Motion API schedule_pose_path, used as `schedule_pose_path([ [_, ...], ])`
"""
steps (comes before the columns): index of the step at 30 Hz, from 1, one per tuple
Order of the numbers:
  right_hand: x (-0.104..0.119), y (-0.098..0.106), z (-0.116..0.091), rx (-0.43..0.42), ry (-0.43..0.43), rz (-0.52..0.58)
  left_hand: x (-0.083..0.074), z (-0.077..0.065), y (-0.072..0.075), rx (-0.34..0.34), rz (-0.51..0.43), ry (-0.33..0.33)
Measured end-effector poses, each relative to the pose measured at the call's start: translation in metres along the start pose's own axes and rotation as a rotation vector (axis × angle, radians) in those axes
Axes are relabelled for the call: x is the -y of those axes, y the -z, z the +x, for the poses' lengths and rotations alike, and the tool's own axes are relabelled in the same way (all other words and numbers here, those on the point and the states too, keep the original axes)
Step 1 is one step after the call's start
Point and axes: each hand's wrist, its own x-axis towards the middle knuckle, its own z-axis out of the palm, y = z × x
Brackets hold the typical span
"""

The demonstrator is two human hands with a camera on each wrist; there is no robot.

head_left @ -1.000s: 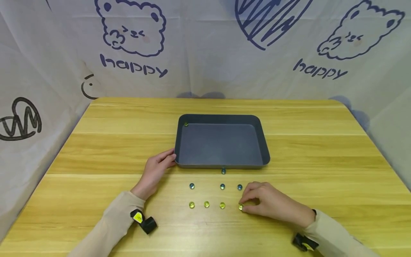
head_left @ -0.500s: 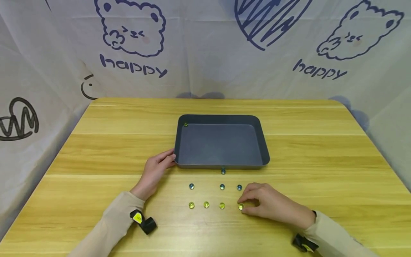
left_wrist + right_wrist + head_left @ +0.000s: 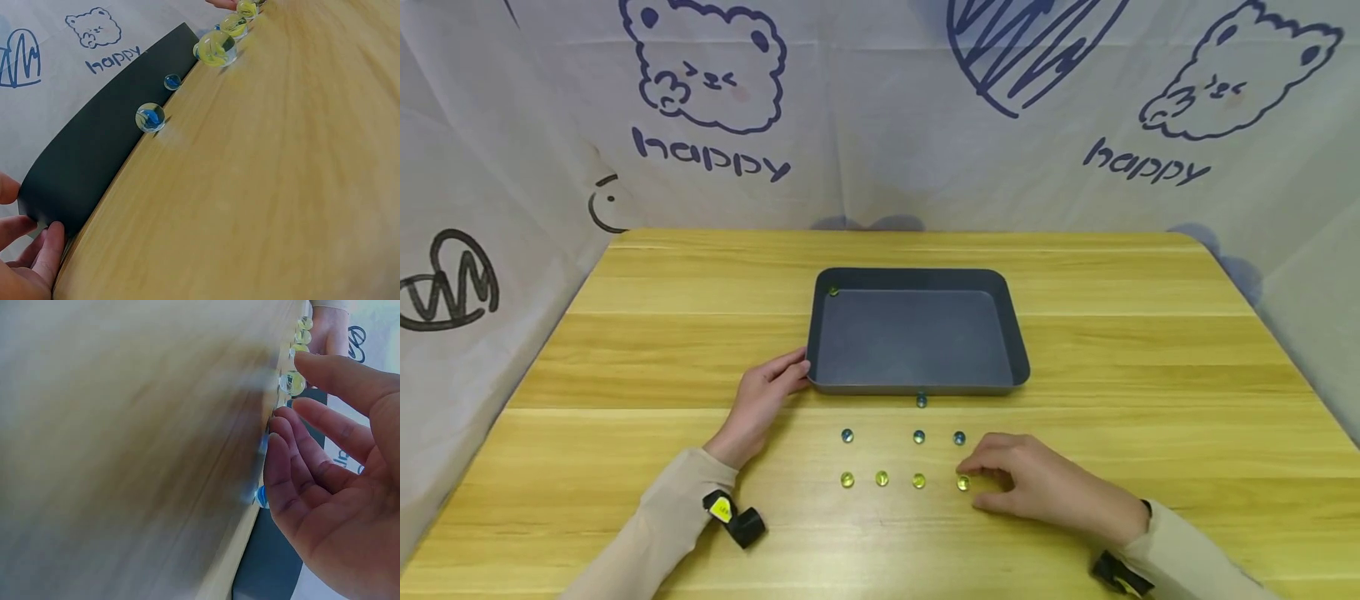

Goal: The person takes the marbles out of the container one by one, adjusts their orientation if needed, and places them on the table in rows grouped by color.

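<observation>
At the near left corner of a dark grey baking tray (image 3: pixel 917 389), my left hand (image 3: pixel 762 408) holds the edge with thumb and fingers, seen also in the left wrist view. My right hand (image 3: pixel 1028 479) is low over the table, thumb and forefinger spread apart. Just beside its fingertips rests a yellow marble (image 3: pixel 963 482), the rightmost of the near row. The right wrist view shows that marble (image 3: pixel 292 383) near the thumb and the other fingers bent with nothing in them. Another yellow marble (image 3: pixel 833 292) lies in the tray's far left corner.
Several yellow marbles, such as this one (image 3: pixel 882 478), line the near row. Behind them are blue marbles (image 3: pixel 919 437); one blue marble (image 3: pixel 922 401) sits close against the tray's front wall. A white cloth (image 3: pixel 865 117) with drawings hangs behind the wooden table (image 3: pixel 1120 333).
My right thumb and fingers have parted from the rightmost near yellow marble, and the hand has shifted slightly right. The left hand and tray look the same.
</observation>
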Motion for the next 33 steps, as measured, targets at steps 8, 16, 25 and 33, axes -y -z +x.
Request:
schedule_pose_path([
  [8, 0.011, 0.022, -0.007, -0.041, 0.023, -0.045, -0.002, -0.001, 0.001, 0.001, 0.006, -0.004],
  [16, 0.030, 0.080, -0.004, -0.226, -0.006, -0.163, -0.002, -0.001, 0.000, 0.003, 0.007, -0.005],
  [25, 0.029, 0.108, 0.036, -0.347, 0.006, -0.176, -0.003, 0.001, 0.001, -0.004, 0.009, -0.012],
  [33, 0.023, 0.114, 0.078, -0.319, -0.028, -0.151, -0.001, -0.001, 0.001, -0.008, 0.007, -0.011],
])
